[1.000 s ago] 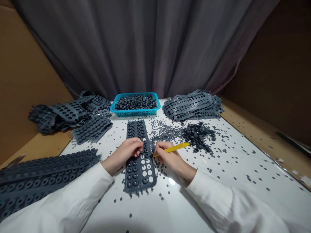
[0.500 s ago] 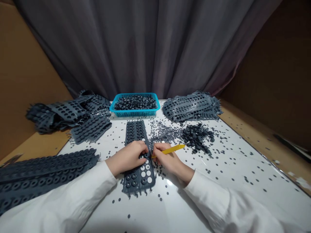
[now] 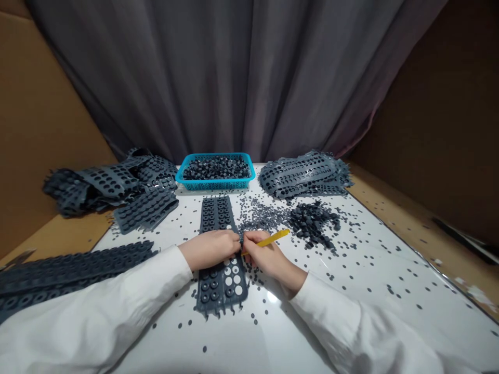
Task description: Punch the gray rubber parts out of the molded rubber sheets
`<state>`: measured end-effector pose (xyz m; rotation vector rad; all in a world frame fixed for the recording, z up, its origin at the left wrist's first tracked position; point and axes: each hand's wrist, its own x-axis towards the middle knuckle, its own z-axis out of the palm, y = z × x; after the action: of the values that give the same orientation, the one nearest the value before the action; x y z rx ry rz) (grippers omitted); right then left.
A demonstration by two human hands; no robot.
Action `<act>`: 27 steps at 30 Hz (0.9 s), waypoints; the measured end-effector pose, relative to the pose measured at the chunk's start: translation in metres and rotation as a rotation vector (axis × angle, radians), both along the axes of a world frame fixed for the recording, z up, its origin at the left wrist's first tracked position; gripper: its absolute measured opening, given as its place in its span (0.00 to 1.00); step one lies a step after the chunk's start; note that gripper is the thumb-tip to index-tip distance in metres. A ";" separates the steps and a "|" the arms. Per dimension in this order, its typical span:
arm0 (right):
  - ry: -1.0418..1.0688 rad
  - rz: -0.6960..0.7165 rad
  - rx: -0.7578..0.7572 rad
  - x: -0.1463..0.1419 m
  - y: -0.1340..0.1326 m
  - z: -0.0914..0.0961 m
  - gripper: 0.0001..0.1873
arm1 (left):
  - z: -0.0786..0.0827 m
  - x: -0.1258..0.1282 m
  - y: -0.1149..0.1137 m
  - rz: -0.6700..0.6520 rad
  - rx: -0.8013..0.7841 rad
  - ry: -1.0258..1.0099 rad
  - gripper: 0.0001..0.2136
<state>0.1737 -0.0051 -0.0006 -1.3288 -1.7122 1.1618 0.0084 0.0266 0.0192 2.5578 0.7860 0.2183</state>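
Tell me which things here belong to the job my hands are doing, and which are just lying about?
In use:
- yellow tool, in your right hand
- dark studded strip, under your left hand

Apparently just lying about:
- blue basket of dark pieces
- loose dark pile
- perforated sheets, far right
- ring-studded strips, left
- scattered discs

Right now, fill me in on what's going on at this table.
A person is working on a dark studded strip. The right hand holds a slim yellow tool, its lower end at the strip's right edge. The left hand lies across the strip; whether it pinches anything is hidden. Near the close end, several round holes show white. Beyond sits a blue basket of small dark pieces, with a loose heap to the right.
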 end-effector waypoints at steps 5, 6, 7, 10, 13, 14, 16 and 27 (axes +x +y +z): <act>-0.008 -0.007 0.017 0.000 -0.001 -0.002 0.15 | -0.005 -0.011 0.000 -0.032 0.017 -0.013 0.08; 0.005 -0.007 0.007 0.000 -0.001 -0.004 0.14 | -0.003 -0.014 0.002 0.008 -0.009 -0.064 0.08; 0.020 -0.007 -0.008 0.000 -0.001 -0.007 0.14 | 0.001 -0.018 0.003 0.071 -0.032 -0.126 0.08; 0.059 -0.006 -0.059 0.001 -0.001 -0.012 0.13 | 0.011 -0.029 0.007 0.330 -0.073 -0.307 0.07; 0.093 -0.001 -0.103 0.002 -0.001 -0.011 0.13 | 0.015 -0.035 0.008 0.470 -0.191 -0.375 0.08; 0.111 -0.001 -0.121 0.003 0.000 -0.010 0.12 | 0.014 -0.035 0.008 0.496 -0.249 -0.395 0.09; 0.150 -0.018 -0.144 0.004 0.003 -0.006 0.12 | 0.011 -0.032 0.008 0.552 -0.380 -0.455 0.08; 0.195 -0.061 -0.166 -0.003 0.024 -0.006 0.11 | -0.003 -0.020 0.015 0.467 -0.485 -0.397 0.10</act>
<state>0.1707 0.0190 -0.0062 -1.3088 -1.4530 1.3744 -0.0113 0.0414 0.0162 1.7779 1.1049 0.5814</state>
